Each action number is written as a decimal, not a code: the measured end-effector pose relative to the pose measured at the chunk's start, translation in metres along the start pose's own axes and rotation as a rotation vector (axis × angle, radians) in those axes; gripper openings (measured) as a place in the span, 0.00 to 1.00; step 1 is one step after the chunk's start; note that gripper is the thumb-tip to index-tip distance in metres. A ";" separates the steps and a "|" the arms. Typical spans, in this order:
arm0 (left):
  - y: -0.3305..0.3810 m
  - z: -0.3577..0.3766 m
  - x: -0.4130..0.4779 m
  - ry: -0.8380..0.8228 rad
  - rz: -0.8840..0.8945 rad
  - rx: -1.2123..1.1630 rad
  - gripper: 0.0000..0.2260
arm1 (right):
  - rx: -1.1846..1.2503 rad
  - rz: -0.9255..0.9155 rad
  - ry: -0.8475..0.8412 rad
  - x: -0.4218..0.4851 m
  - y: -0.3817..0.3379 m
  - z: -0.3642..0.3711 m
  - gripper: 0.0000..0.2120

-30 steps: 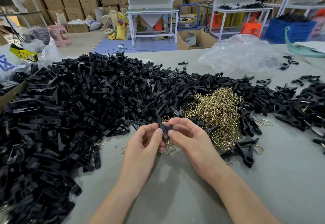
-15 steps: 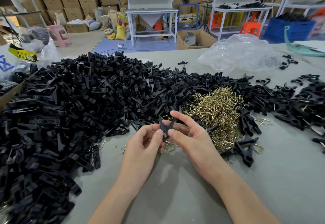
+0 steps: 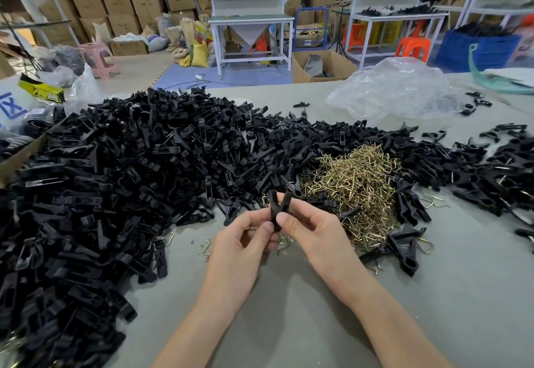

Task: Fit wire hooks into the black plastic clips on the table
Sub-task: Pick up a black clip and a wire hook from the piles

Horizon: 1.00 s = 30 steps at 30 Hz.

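Black plastic clip (image 3: 278,205): pinched by left hand (image 3: 245,242) and right hand (image 3: 316,233), thumb against fingers. V-forked arms stand upright above the thumbs; lower end hidden, any fitted hook not discernible.
Wire hooks (image 3: 357,182): brassy, tangled heap just beyond the right hand.
Clip heap (image 3: 130,182): matte black, cut off at left.
Grey table (image 3: 433,304).

Left hand (image 3: 242,240) and right hand (image 3: 315,228) pinching black clip (image 3: 276,207), wire hooks (image 3: 355,182) beside
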<state>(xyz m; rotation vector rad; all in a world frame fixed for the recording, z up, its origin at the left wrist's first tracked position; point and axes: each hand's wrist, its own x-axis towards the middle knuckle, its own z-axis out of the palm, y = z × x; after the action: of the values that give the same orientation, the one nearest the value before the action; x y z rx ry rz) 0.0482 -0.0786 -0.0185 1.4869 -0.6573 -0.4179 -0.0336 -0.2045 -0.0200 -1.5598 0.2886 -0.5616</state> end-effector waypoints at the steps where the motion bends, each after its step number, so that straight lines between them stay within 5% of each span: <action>1: 0.001 0.000 0.000 -0.004 0.009 0.004 0.13 | -0.015 -0.008 -0.007 -0.001 0.001 0.000 0.12; 7: 0.004 -0.009 0.002 0.033 0.110 0.244 0.09 | -0.084 -0.030 0.025 0.000 0.004 0.005 0.14; 11: 0.004 -0.037 0.008 0.112 0.237 0.730 0.05 | -0.110 0.019 0.140 0.002 0.010 0.001 0.16; 15: -0.003 -0.042 0.005 -0.045 0.189 1.138 0.17 | -0.169 0.037 0.140 0.001 0.011 0.002 0.14; 23: -0.007 -0.039 0.011 -0.025 0.198 0.998 0.02 | -0.194 0.022 0.134 0.000 0.009 0.003 0.16; 30: 0.004 -0.040 0.010 0.157 0.122 0.549 0.10 | -0.210 0.003 0.115 0.000 0.010 0.004 0.18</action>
<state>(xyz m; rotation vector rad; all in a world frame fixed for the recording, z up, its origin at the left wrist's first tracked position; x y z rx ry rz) 0.0802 -0.0535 -0.0112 1.9603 -0.7691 -0.0180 -0.0297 -0.2020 -0.0297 -1.7312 0.4486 -0.6362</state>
